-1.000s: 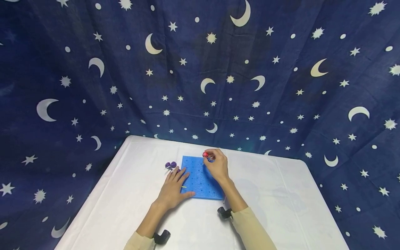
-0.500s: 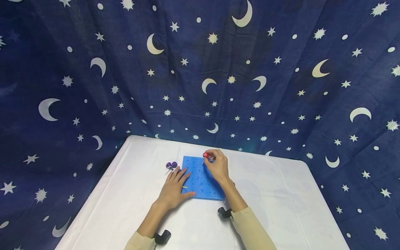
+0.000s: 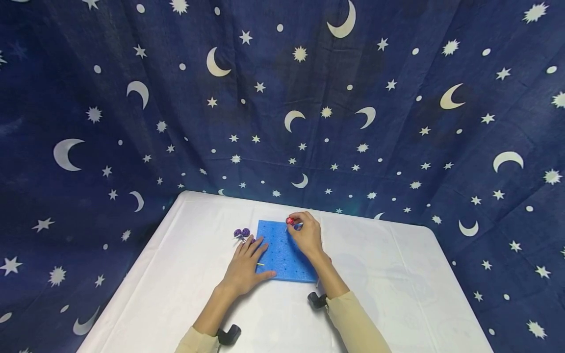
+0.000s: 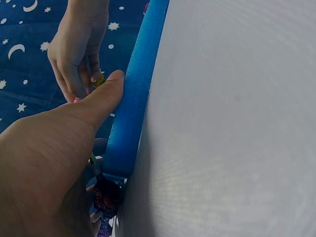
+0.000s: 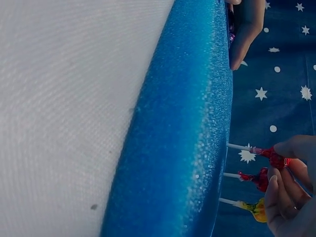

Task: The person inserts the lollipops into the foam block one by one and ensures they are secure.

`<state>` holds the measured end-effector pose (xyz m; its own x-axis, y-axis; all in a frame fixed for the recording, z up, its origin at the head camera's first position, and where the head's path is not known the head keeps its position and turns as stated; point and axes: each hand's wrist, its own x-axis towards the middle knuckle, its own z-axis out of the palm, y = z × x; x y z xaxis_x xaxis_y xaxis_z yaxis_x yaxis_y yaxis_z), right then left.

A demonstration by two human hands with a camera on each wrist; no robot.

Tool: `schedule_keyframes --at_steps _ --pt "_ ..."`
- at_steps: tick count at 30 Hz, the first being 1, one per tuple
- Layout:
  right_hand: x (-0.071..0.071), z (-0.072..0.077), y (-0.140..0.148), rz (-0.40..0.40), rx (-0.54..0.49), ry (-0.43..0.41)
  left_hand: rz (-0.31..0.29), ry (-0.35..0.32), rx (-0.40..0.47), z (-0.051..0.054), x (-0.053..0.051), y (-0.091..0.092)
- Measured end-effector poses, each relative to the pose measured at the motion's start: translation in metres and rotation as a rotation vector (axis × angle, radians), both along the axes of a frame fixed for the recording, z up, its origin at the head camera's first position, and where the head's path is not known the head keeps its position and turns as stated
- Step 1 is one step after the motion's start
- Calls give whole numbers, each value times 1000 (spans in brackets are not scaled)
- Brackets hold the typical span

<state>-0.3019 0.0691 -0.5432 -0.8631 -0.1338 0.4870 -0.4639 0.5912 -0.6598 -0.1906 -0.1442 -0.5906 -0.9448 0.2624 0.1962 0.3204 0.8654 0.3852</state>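
My right hand (image 3: pixel 306 238) pinches a red-wrapped lollipop (image 3: pixel 289 220) over the far part of a blue foam board (image 3: pixel 282 255) dotted with small holes. In the right wrist view, the held lollipop's white stick (image 5: pixel 238 146) reaches the board's face; how deep it goes is hidden. Beside it another red lollipop (image 5: pixel 256 178) and a yellow lollipop (image 5: pixel 255 209) stand with their sticks at the board. My left hand (image 3: pixel 242 269) rests on the board's left edge, fingers spread, thumb along the near edge. Purple lollipops (image 3: pixel 242 232) lie by its fingertips.
The board lies on a white-covered table (image 3: pixel 397 284). A short yellow stick (image 3: pixel 260 264) shows by the left hand, at the board's left edge. Behind the table hangs a dark blue curtain (image 3: pixel 265 117) with moons and stars. Each wrist wears a black mount (image 3: pixel 229 335).
My right hand has sunk slightly toward the board with the red lollipop. The left hand stays in place on the board.
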Motion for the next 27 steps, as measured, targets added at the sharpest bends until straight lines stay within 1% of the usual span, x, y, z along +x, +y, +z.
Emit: schedule_keyframes --at_steps 4,10,16,21,24,27 --pt "0 1 -1 -16 41 -10 -6 0 4 2 0 0" --pt "-2 2 -2 -28 109 22 -10 16 8 2 0 0" --pt "-5 3 -5 -58 149 35 -6 15 10 1 0 1" --pt "-7 4 -7 -80 162 81 -10 38 25 1 0 1" --pt "-6 4 -7 -68 152 81 -13 38 30 2 0 1" --pt "-4 3 -6 -59 141 60 -13 35 23 3 1 0"
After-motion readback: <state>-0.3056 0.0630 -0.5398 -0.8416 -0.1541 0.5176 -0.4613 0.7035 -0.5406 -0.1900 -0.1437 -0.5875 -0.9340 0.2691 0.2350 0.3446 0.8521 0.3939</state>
